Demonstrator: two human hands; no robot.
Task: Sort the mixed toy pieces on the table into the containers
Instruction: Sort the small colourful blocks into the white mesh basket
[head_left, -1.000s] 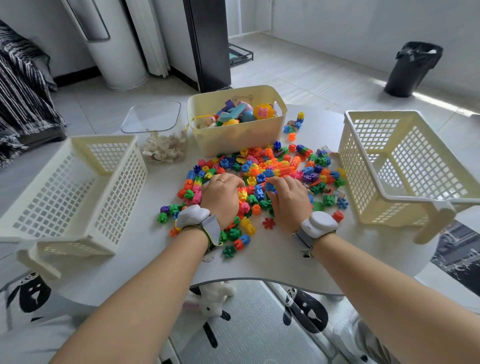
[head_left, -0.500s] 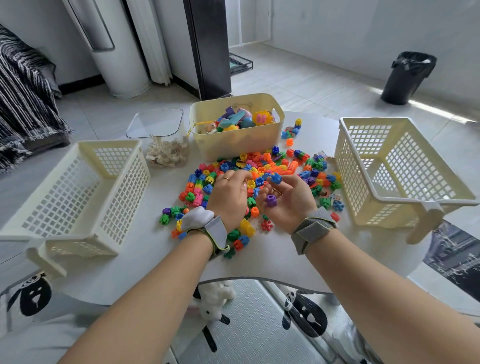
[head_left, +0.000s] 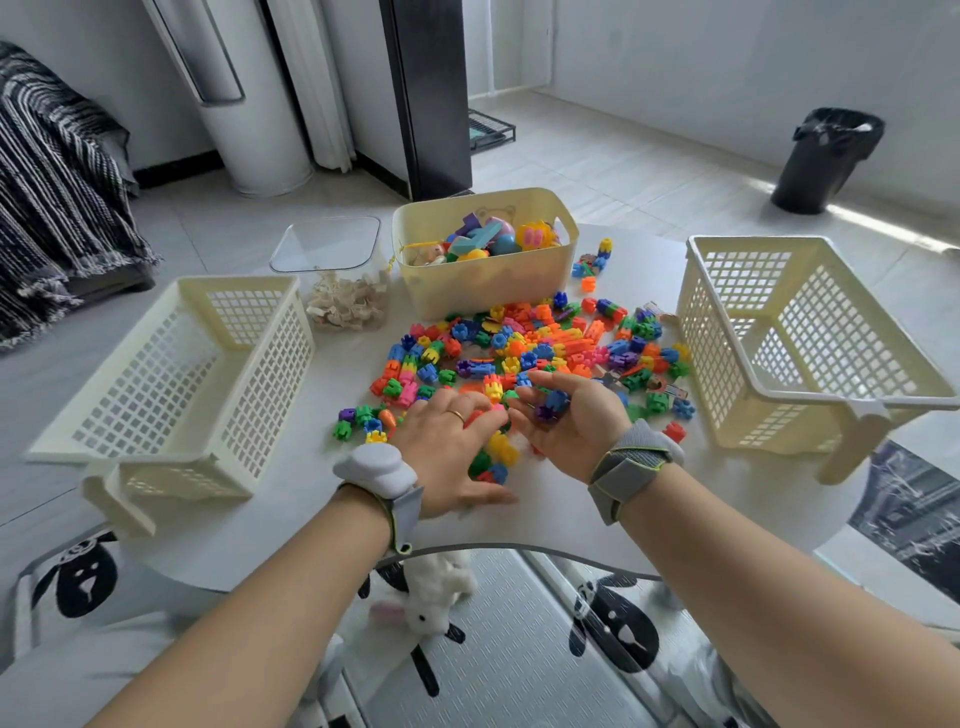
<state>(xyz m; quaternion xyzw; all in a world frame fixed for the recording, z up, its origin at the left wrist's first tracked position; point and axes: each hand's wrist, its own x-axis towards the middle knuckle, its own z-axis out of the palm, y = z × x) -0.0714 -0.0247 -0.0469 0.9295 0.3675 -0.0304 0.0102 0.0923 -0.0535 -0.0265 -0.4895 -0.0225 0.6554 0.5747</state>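
A heap of small colourful interlocking toy pieces covers the middle of the white table. My right hand is turned palm up at the near edge of the heap, cupping a blue piece and a purple piece. My left hand lies palm down beside it, fingers spread over a few pieces, gripping nothing that I can see. A lattice basket stands on the left and another lattice basket on the right; both look empty.
A solid cream bin with larger toys stands behind the heap. A clear box of pale pieces sits to its left. A few loose pieces lie right of the bin. A black waste bin stands on the floor.
My right hand turned from palm down on the heap to palm up with pieces in it. My left hand slid nearer and flattened.
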